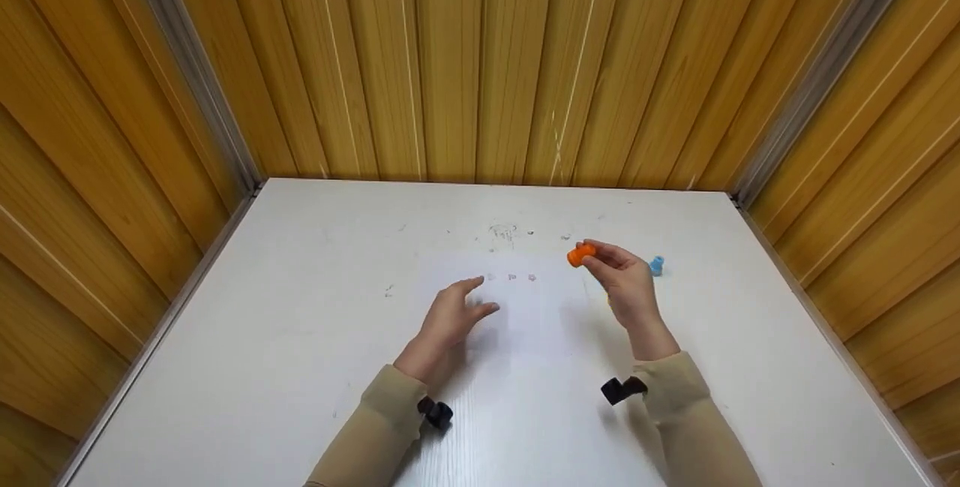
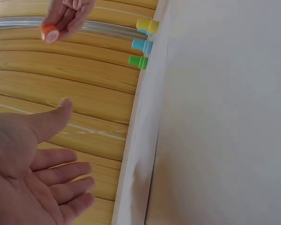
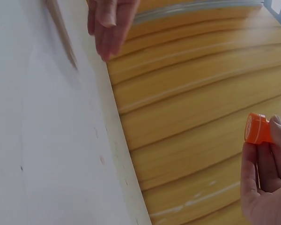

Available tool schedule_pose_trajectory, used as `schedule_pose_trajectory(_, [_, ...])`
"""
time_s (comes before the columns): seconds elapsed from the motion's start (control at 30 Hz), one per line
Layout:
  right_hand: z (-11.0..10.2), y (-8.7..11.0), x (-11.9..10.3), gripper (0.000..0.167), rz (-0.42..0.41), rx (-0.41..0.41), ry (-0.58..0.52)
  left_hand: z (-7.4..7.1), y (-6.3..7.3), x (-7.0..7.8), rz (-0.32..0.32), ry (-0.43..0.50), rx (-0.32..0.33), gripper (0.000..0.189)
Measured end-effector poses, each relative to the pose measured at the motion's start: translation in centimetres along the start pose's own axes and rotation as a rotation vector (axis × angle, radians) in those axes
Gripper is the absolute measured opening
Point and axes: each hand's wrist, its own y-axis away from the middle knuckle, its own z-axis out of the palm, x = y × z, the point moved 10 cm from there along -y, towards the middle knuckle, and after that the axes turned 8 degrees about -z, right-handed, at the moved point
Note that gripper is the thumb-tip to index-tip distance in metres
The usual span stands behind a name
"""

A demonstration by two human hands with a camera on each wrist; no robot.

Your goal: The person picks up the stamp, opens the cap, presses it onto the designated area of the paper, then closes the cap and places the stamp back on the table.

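My right hand (image 1: 630, 288) is raised above the table and pinches a small orange stamp (image 1: 580, 255) between thumb and fingers. The stamp lies tilted, its round printed face (image 2: 52, 36) turned toward the left in the left wrist view. My left hand (image 1: 454, 314) hovers over the left part of a white sheet of paper (image 1: 532, 329), thumb and fingers extended and apart, holding nothing. Three small faint printed marks (image 1: 512, 277) run in a row across the paper, just beyond the left fingertips.
A light blue stamp (image 1: 657, 266) stands on the white table right of my right hand. Yellow (image 2: 147, 26), blue (image 2: 142, 46) and green (image 2: 138, 62) stamps show in the left wrist view. Dark scribbles (image 1: 504, 232) mark the table behind the paper. Wood-patterned walls (image 1: 450, 59) enclose it.
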Motion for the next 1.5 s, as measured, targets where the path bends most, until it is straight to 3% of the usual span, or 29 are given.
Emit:
schedule_pose_trajectory(0.27, [4.3, 1.7, 2.6, 0.036, 0.028, -0.035, -0.095, 0.8, 0.8, 2.2, 0.142, 0.263, 0.058, 0.045])
schedule_pose_trajectory(0.57, [7.0, 3.2, 5.2, 0.035, 0.048, -0.074, -0.023, 1.8, 1.1, 2.5, 0.163, 0.454, 0.016, 0.042])
schedule_pose_trajectory(0.9, [8.0, 4.1, 6.3, 0.035, 0.040, -0.057, -0.006, 2.0, 1.0, 1.7, 0.160, 0.511, 0.033, 0.032])
schedule_pose_trajectory(1.5, [8.1, 4.5, 7.1, 0.033, 0.091, -0.032, -0.039, 1.5, 0.9, 1.3, 0.153, 0.505, 0.066, 0.026])
